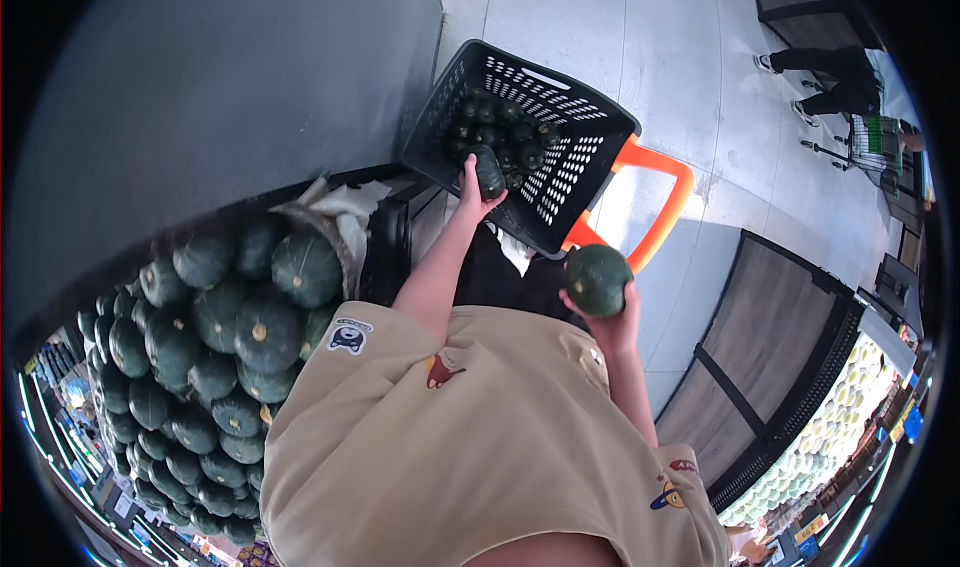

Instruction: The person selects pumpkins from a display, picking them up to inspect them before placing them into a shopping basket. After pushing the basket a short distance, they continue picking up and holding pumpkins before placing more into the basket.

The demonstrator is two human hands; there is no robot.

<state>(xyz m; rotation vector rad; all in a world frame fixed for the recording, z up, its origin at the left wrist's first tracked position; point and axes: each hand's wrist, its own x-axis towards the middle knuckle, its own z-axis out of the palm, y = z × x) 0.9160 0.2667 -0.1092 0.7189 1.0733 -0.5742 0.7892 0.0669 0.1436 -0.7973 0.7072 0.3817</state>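
My left hand (478, 193) is closed around a dark green kabocha pumpkin (488, 171) at the near side of a black shopping basket (590, 172). Several more kabocha pumpkins (505, 129) lie inside the basket, at its far left end. Over to the right, my right hand (607, 317) grips a second, rounder kabocha pumpkin (598, 279) from below and the side. It is close to the basket's orange handle (678, 202), on the side toward my body.
A large pile of kabocha pumpkins (215, 352) rises at my left, beside a dark grey panel (230, 77). Pale tiled floor (660, 47) lies beyond the basket. A wood-panelled stand (770, 337) with pale produce is at right. Far right, a person (850, 82) stands by a shopping cart (873, 152).
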